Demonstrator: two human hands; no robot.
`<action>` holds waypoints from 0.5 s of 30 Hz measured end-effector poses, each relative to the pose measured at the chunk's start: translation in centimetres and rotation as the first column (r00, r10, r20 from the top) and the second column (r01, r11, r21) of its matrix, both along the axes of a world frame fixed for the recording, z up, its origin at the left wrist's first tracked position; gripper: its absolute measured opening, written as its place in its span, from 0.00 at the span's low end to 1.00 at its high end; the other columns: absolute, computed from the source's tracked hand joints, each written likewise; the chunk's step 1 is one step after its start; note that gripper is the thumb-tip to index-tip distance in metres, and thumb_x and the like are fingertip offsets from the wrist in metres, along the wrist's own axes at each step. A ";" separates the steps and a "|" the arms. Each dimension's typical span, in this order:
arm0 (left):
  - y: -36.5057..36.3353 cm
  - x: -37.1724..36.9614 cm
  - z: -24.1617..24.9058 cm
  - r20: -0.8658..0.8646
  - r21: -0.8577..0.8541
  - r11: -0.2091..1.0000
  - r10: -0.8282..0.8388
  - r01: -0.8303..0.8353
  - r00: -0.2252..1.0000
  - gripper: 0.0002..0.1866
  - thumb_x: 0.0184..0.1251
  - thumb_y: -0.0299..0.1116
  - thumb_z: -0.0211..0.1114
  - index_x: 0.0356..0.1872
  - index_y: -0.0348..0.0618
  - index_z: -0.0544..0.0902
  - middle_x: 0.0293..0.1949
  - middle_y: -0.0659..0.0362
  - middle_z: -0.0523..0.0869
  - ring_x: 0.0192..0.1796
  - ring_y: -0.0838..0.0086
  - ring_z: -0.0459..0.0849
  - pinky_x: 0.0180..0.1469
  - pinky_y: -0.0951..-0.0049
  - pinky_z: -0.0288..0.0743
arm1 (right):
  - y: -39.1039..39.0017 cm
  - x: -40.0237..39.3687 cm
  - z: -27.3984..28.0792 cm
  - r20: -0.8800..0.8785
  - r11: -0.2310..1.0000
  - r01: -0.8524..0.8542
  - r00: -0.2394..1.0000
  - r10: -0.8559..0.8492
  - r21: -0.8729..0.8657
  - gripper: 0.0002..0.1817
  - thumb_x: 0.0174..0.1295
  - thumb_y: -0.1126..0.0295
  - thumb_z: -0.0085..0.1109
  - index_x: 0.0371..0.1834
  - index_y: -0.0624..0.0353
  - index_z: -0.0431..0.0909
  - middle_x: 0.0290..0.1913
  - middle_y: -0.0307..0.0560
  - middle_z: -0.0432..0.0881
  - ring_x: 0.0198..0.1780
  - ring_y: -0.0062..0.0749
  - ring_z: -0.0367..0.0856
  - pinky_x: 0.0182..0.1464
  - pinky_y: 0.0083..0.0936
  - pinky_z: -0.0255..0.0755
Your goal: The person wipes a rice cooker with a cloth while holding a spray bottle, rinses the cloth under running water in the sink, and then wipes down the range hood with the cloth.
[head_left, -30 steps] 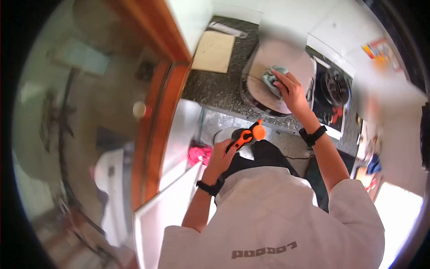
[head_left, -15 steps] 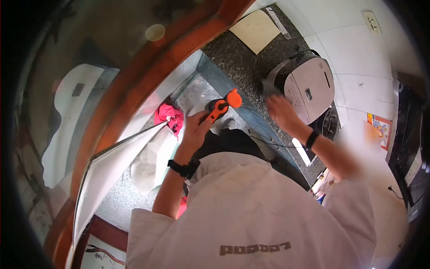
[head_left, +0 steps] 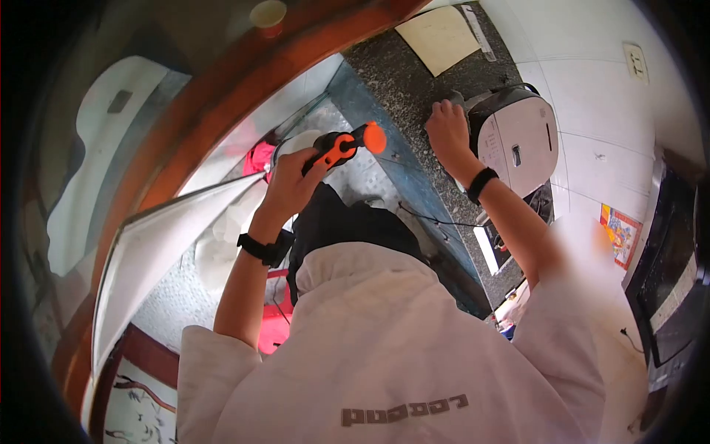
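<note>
My left hand is wrapped round an orange and black tool with a round orange end, held above the floor beside the counter. On the dark speckled counter, my right hand is at the near side of a pinkish-grey appliance. Its fingers are bent over a small dark grey thing at the fingertips, too small to name. Whether that thing is gripped or only touched is unclear.
A tan board lies at the counter's far end. A dark cable hangs over the counter's edge. At the left are a white-panelled door and a brown frame. A pink bag is behind the door's edge.
My left hand and the orange tool have moved left and up in view. My right hand has moved up along the counter, past the appliance's corner. The view has shifted slightly.
</note>
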State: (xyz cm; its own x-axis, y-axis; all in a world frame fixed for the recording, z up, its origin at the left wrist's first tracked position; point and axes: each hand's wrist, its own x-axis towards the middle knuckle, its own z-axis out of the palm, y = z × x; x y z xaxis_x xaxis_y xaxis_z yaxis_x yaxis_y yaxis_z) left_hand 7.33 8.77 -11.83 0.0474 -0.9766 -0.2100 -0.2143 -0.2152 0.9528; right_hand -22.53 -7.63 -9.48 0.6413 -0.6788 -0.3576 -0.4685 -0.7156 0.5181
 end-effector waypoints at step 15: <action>0.5 -3.4 -0.6 -0.123 0.078 0.997 -0.011 0.020 0.992 0.15 0.69 0.37 0.61 0.33 0.32 0.82 0.18 0.60 0.72 0.24 0.78 0.68 0.27 0.69 0.61 | 15.8 -22.0 2.4 0.778 0.851 0.495 0.458 -0.429 0.178 0.11 0.51 0.74 0.69 0.39 0.59 0.83 0.43 0.54 0.78 0.45 0.55 0.76 0.48 0.43 0.71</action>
